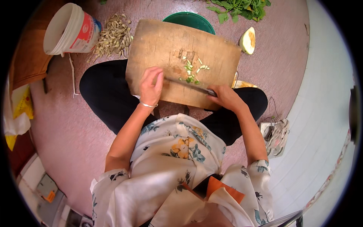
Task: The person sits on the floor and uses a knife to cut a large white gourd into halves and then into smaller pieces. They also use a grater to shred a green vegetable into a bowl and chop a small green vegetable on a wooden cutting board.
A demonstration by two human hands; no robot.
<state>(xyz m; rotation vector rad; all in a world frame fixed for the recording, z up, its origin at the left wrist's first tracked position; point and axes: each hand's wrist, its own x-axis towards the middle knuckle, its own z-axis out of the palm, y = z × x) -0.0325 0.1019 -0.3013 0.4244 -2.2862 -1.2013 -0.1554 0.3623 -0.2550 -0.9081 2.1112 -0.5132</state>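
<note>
A worn wooden cutting board (153,42) lies in front of me, between my knees. Chopped pale and green vegetable pieces (189,69) are scattered over its middle and right part. In my right hand (227,98) is the dark handle of a kitchen knife (188,84). Its blade points left across the near part of the board, just below the chopped pieces. My left hand (151,86), with a silver bangle at the wrist, is over the board's near left side, beside the blade's tip. Thumb and fingertips are close together; whether something small is between them is unclear.
Left of the board, a white plastic bucket (66,34) lies tilted beside a heap of small dried bulbs (114,38). A green basin (195,21) is partly under the board's far edge. Leafy greens (241,8) and a cut gourd or melon piece (248,41) lie at the far right. A crumpled cloth (279,136) is near the right wall.
</note>
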